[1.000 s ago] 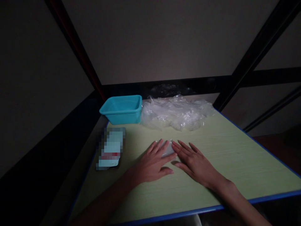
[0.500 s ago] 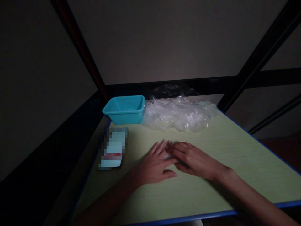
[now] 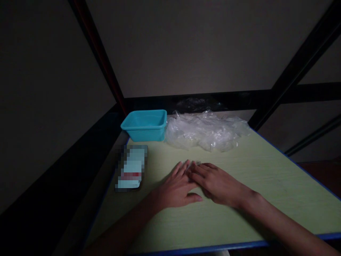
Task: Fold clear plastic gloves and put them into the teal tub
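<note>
My left hand point(image 3: 177, 188) lies flat on the pale green table point(image 3: 213, 227), its fingers stretched forward and its thumb out to the right. Under and between the fingertips shows a small piece of clear plastic point(image 3: 197, 163), mostly covered by both hands. My right hand point(image 3: 217, 183) reaches in from the right, its bent fingers closed down over the plastic and overlapping the left index finger. The right thumb and the undersides of the fingers are hidden.
A turquoise plastic basin point(image 3: 145, 133) stands at the back left. Beside it lies a heap of crumpled clear plastic bags point(image 3: 205, 131) along the wall. A phone-like flat object point(image 3: 131, 169), blurred by pixels, rests near the left edge. Blue edging point(image 3: 234, 246) borders the table.
My right hand has shifted slightly over the left fingers, and the clear plastic shows less between them. My left hand stays flat. The whole view has moved a little.
</note>
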The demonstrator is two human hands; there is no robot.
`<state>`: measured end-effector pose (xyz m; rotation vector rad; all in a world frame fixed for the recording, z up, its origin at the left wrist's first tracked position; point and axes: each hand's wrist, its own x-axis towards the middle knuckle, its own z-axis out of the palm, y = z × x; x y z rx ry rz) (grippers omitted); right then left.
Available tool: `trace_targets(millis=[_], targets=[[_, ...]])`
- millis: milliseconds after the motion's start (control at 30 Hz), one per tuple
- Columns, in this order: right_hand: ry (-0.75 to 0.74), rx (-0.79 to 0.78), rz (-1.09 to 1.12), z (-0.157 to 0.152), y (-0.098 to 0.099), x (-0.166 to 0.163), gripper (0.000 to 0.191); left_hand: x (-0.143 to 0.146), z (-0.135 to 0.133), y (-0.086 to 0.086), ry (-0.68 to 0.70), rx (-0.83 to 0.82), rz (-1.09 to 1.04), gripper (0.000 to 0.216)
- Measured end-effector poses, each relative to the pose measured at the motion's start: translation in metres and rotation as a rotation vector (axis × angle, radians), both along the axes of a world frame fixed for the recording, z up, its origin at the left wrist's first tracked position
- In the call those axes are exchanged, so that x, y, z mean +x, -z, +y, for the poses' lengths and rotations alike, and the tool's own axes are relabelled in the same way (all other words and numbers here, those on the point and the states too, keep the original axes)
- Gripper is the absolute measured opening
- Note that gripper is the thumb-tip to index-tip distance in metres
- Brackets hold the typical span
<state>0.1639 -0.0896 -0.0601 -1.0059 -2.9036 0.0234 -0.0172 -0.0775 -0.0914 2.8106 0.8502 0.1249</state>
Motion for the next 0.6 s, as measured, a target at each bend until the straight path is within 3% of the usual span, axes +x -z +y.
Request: trace_targets(millis=[167, 400, 600], targets=[[-0.062, 0.167, 0.148, -0.004, 0.014, 0.009, 0.019, 0.000, -0.001, -0.003, -0.017, -0.019, 0.013, 0.048], [-0.158, 0.408, 0.318, -0.006, 0.025, 0.023, 0.023, -0.002, -0.001, 0.003, -0.023, 0.022, -0.010, 0.052], [-0.090, 0.306, 0.390, -0.009, 0.021, 0.035, 0.022, -0.001, -0.002, 0.004, -0.033, 0.068, -0.028, 0.062]])
